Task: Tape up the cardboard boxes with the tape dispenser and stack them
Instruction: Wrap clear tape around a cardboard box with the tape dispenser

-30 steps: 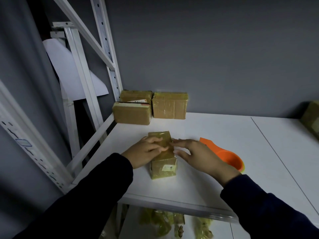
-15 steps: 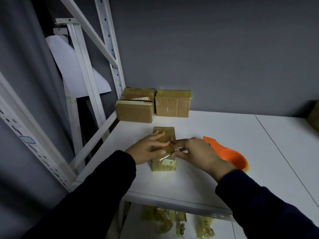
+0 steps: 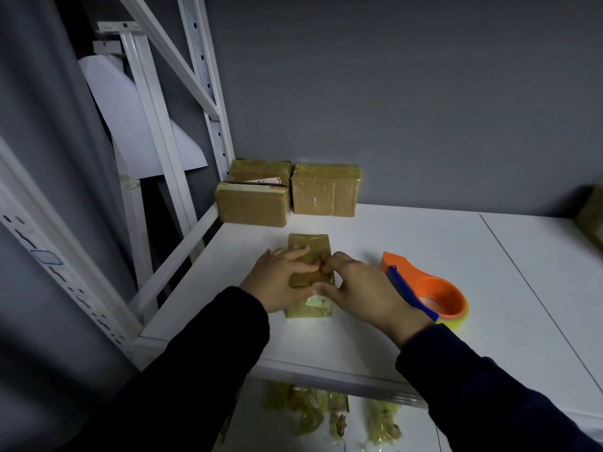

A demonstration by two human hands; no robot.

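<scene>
White shelf (image 3: 408,256), steel rack (image 3: 208,93), grey wall (image 3: 391,93).

We see a small box (image 3: 308,252), brown, tape-wrapped, lying flat mid-shelf (image 3: 408,243) w/ a white label on its near end. An orange tape dispenser (image 3: 434,290) w/ blue blade lies just right of it. Three taped boxes (image 3: 253,208) sit bunched at back-left.

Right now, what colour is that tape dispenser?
The tape dispenser is orange with a blue strip, head view.
</scene>
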